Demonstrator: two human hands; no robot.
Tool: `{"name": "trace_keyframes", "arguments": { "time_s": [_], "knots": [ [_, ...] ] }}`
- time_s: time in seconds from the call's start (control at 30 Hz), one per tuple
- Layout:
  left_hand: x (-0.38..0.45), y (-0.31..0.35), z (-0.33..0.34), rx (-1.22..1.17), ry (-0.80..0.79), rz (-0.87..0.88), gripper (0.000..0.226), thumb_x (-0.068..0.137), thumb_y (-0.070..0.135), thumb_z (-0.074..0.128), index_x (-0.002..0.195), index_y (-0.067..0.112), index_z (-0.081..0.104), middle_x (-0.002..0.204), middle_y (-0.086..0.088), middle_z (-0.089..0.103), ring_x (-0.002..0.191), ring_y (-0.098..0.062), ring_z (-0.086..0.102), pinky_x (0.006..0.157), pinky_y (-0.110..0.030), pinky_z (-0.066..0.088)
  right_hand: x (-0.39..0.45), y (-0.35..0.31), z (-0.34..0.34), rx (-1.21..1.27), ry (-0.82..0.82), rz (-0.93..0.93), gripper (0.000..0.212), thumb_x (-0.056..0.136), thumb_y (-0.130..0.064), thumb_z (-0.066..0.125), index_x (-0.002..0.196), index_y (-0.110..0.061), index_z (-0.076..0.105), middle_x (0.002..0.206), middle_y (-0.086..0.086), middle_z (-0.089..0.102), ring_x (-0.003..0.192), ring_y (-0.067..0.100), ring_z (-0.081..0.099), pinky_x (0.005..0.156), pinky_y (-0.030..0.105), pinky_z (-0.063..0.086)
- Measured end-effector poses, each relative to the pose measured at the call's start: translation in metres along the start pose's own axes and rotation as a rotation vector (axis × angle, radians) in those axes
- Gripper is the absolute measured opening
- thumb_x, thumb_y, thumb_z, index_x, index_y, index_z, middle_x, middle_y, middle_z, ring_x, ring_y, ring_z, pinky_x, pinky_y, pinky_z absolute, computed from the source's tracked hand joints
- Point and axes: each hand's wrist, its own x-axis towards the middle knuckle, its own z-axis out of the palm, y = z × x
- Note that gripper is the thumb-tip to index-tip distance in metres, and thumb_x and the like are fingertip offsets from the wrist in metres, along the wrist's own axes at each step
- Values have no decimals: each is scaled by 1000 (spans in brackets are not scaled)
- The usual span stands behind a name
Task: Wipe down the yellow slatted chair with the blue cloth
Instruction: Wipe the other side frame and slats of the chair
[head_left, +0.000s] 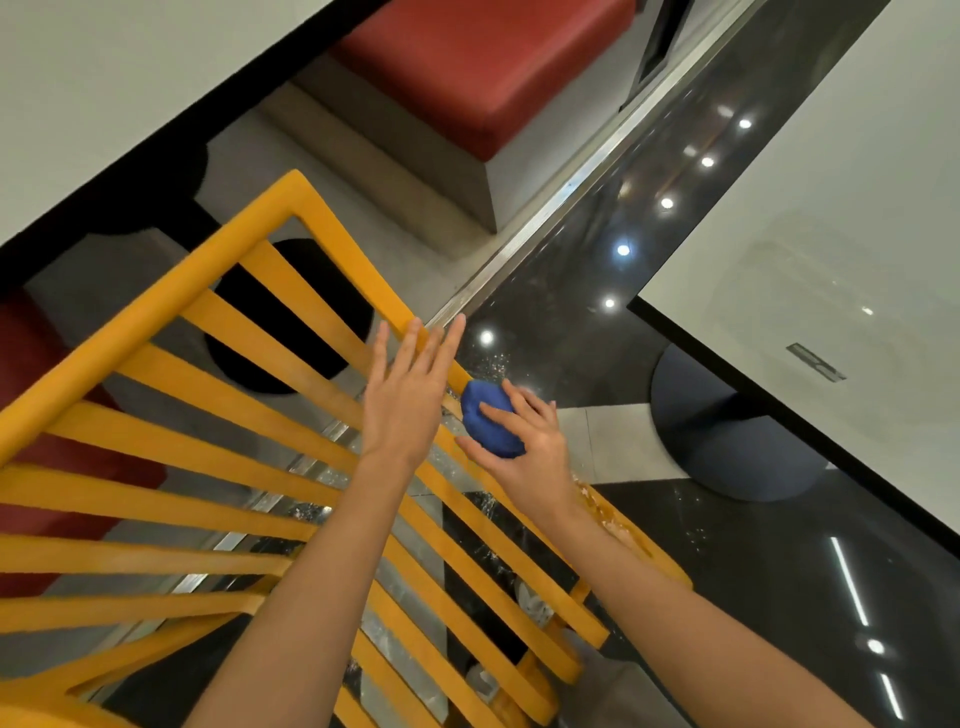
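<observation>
The cloth (491, 418), balled into a soft blue wad, sits against the chair's (208, 374) right frame rail, where the slats end. We judge it light and limp, best held bunched in the palm so a flat face can be pressed along each slat. The right hand (524, 441) grips it, fingers (498, 413) curled over the wad and thumb beneath. The left hand (402, 395) lies flat with fingers straight and spread, over the same rail just beside the cloth; whether it touches the rail we cannot tell. The chair looks stiff and steady; its narrow slats probably need wiping one by one. Beyond are a red seat (483, 67) and the glossy black floor (597, 291).
</observation>
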Motion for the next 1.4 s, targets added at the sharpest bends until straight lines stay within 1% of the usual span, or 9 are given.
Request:
{"name": "trace_keyframes", "arguments": {
  "time_s": [0.1, 0.27, 0.47, 0.67, 0.8, 0.9, 1.1, 1.23, 1.4],
  "knots": [
    [2, -15, -4, -2, 108, 20, 78, 92, 11, 58, 156, 10, 13, 152, -7, 42, 148, -28, 25, 119, -54, 19, -1, -6, 5, 60, 126, 74, 51, 72, -38, 82, 119, -24, 66, 126, -3, 61, 119, 11, 52, 99, 33, 50],
    [8, -30, -16, 127, 61, -117, 67, 101, 21, 46, 156, 11, 10, 163, -17, 2, 151, -31, -4, 121, -57, 6, 3, 4, 14, -14, 35, -15, 53, 78, -15, 78, 128, -25, 62, 139, -6, 46, 128, 18, 45, 104, 42, 46],
    [23, -54, -51, 82, 219, -469, 67, 106, 36, 30, 156, 6, -2, 162, -22, -1, 151, -35, -1, 119, -61, 7, 56, -22, 32, 13, -30, -68, 52, 88, -16, 69, 137, -23, 53, 138, 12, 54, 125, 30, 51, 104, 45, 44],
    [27, -72, -57, -53, 212, -600, 73, 105, 40, 30, 154, 3, -10, 163, -17, -8, 151, -32, -7, 118, -64, 2, 44, -26, 40, 23, 15, -118, 58, 90, -8, 65, 141, -30, 47, 146, -3, 45, 132, 15, 42, 108, 35, 40],
    [23, -74, -53, -47, 255, -566, 65, 106, 33, 29, 155, 7, -5, 164, -12, -2, 151, -30, -3, 119, -59, -1, 46, -19, 40, 64, 61, -78, 56, 90, -7, 65, 138, -31, 48, 140, -6, 51, 127, 10, 46, 106, 36, 44],
    [26, -77, -53, -48, 366, -590, 56, 105, 17, 34, 156, 8, 13, 162, -9, 19, 150, -28, 15, 120, -57, 8, 75, -43, 56, 165, 75, -61, 54, 88, 0, 65, 135, -25, 54, 138, -1, 55, 125, 11, 50, 103, 42, 48],
    [23, -89, -52, -118, 450, -547, 69, 89, -8, 44, 153, 10, 28, 158, -6, 33, 146, -26, 28, 120, -51, 9, 133, -126, 73, 388, 184, -238, 45, 85, 4, 67, 127, -11, 62, 134, 8, 58, 126, 10, 52, 102, 21, 45],
    [24, -85, -56, -147, 454, -566, 76, 83, -13, 47, 153, 10, 29, 157, -6, 34, 146, -28, 28, 120, -52, 9, 95, -74, 65, 348, 122, -123, 54, 84, 5, 67, 127, -28, 61, 135, 1, 59, 126, 12, 55, 100, 40, 51],
    [26, -83, -58, -199, 464, -597, 77, 78, -15, 47, 150, 9, 34, 155, -5, 38, 145, -28, 31, 119, -52, 11, 134, -113, 62, 459, 114, -84, 41, 85, 0, 64, 124, -13, 66, 119, 6, 70, 112, 14, 64, 95, 42, 54]
  ]
}}
